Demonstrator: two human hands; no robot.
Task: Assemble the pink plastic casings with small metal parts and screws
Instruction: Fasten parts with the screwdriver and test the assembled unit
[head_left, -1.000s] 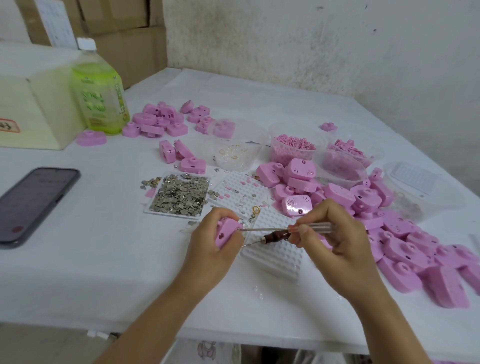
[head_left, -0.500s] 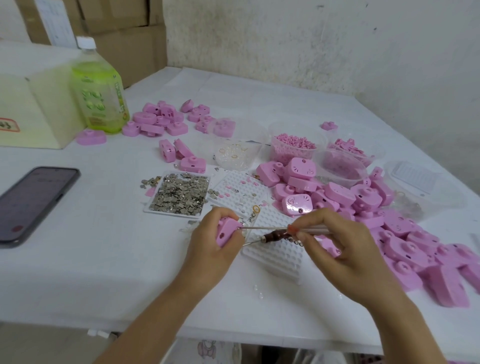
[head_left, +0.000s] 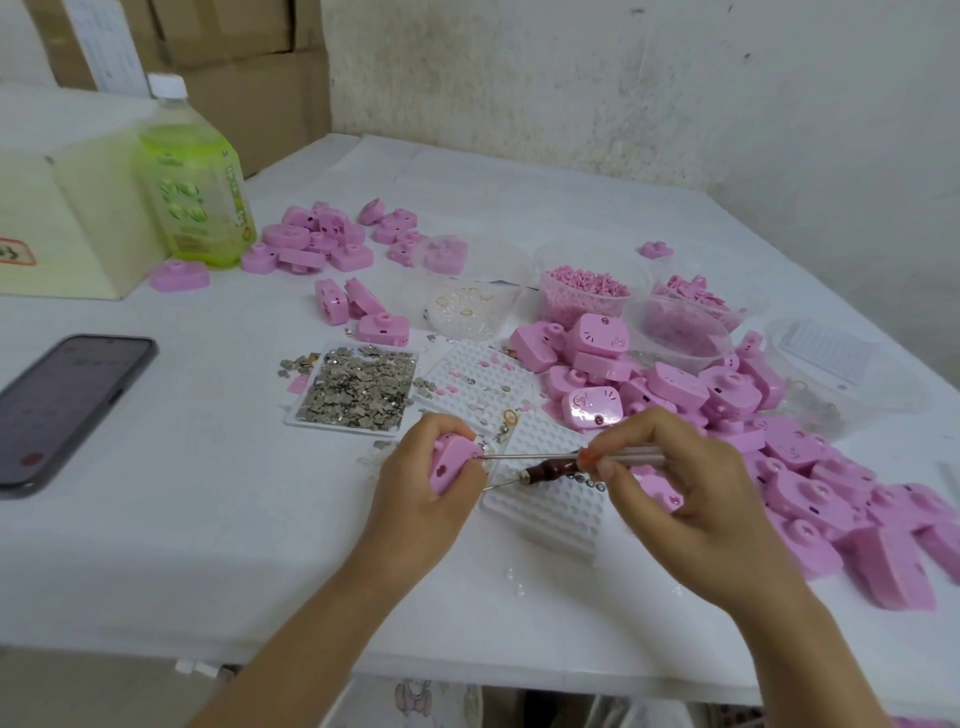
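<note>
The green bottle (head_left: 195, 192) at ten o'clock from the hands carries a label too blurred to read, and the red mark on the cream box (head_left: 62, 218) beside it is no clearer. Over the table (head_left: 208, 545), the left hand (head_left: 415, 509) grips a pink casing (head_left: 449, 465), fingers curled round it. From three o'clock the right hand (head_left: 696, 509) pinches a thin screwdriver (head_left: 530, 456), its tip touching the casing's right edge. A tray of small metal parts (head_left: 358, 387) lies at eleven o'clock, the casing pile (head_left: 779, 452) at two o'clock.

No legible text; bottle label (head_left: 200, 208), box sticker (head_left: 13, 252) blurred.
</note>
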